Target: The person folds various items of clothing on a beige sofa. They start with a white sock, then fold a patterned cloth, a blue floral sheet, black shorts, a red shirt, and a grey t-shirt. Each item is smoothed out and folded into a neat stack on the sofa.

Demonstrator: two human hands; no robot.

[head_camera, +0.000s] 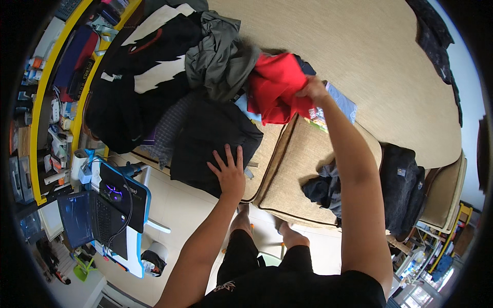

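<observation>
My right hand (314, 91) grips a bunched red cloth garment (279, 84) above the back of the sofa seat. Flat on a black garment (208, 142) rests my left hand (229, 171), its fingers spread and holding nothing. A crumpled grey garment (217, 54) lies to the left of the red one, partly against it. Black clothing with white jagged panels (160, 75) is heaped farther left. Partly hidden behind my right hand and forearm is a light blue-purple folded cloth (342, 102).
A beige sofa cushion (298, 181) carries a crumpled dark cloth (323, 186). Black clothing (400, 188) covers the sofa's right arm. At left are a laptop (79, 219) on a small desk and a yellow-framed shelf (38, 154). A waste bin (156, 256) stands on the floor.
</observation>
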